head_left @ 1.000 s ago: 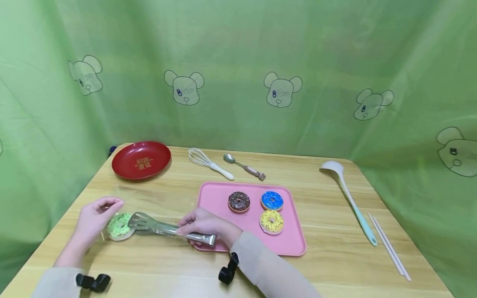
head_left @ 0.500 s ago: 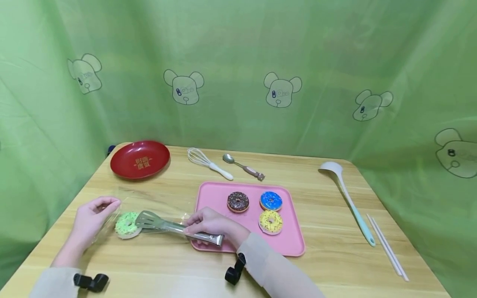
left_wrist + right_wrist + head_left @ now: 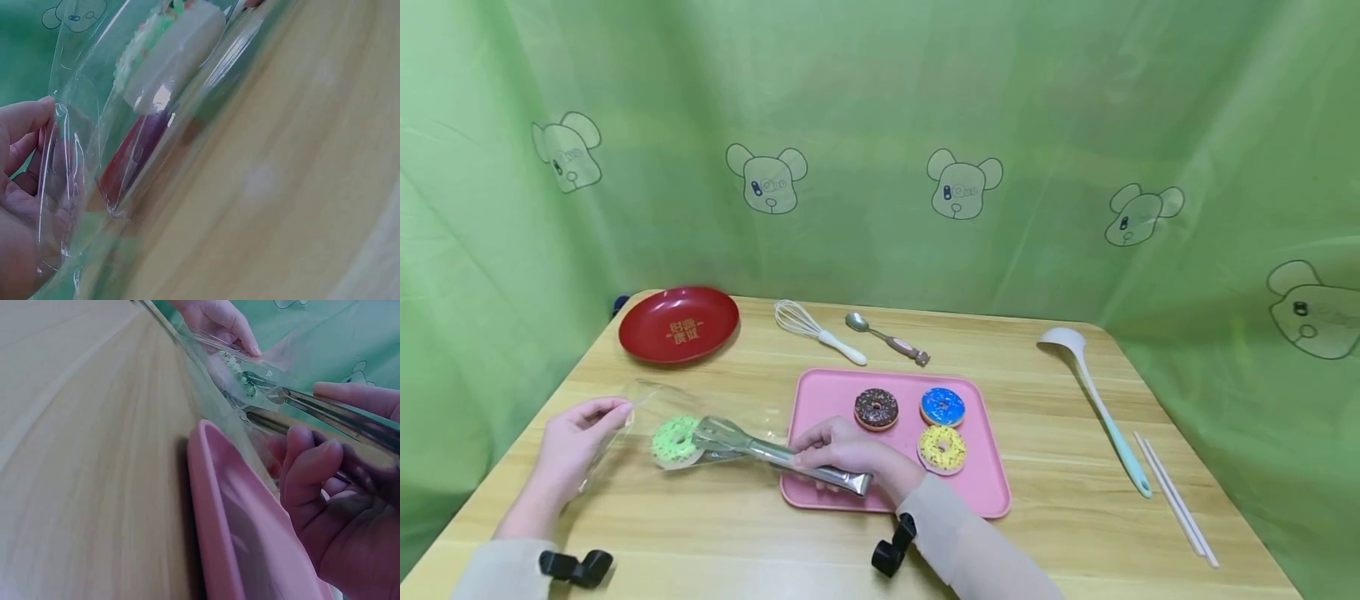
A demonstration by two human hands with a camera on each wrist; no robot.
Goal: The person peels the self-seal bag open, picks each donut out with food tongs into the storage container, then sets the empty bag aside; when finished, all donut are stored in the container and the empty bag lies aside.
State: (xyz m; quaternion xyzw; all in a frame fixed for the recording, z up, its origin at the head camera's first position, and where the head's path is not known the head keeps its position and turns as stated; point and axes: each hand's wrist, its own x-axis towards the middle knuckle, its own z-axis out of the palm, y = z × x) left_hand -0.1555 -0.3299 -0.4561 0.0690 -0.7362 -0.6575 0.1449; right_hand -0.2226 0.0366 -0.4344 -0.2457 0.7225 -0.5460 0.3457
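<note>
My left hand (image 3: 567, 446) pinches the edge of a clear plastic bag (image 3: 75, 169) at the table's left side. Inside the bag is a green sprinkled doughnut (image 3: 673, 442), its pale underside tilted toward the left wrist camera. My right hand (image 3: 846, 450) grips metal tongs (image 3: 767, 452) by their arms, over the near left part of the pink tray (image 3: 820, 505). The slotted tong head reaches into the bag and holds the doughnut's right edge. In the right wrist view, the tong arms (image 3: 350, 419) lie between thumb and fingers.
On the tray lie a chocolate doughnut (image 3: 876, 408), a blue doughnut (image 3: 942, 407) and a yellow doughnut (image 3: 942, 450). Behind are a red plate (image 3: 647, 329), a whisk (image 3: 820, 332) and a spoon (image 3: 887, 337). At right are a ladle (image 3: 1105, 408) and white chopsticks (image 3: 1176, 500).
My right hand, the tongs and the green doughnut have moved rightward. My left hand has shifted slightly left, still pinching the bag, which now spreads visibly around the doughnut.
</note>
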